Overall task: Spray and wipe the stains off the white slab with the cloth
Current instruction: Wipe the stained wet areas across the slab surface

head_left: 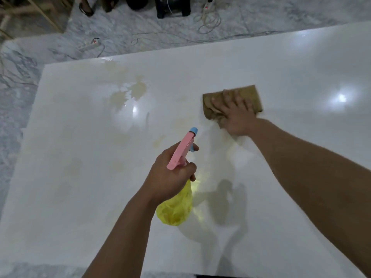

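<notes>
Left hand (170,173) gripping spray bottle (176,205) by the neck, pink head up, nozzle aimed away over slab (80,197). Right hand (236,115) farther out, flat, fingers spread, pressing brown cloth (251,95) onto slab. Yellowish stains (138,89) beyond bottle, far-left area. Floor past far edge: power strip (90,45), loose cables.
</notes>
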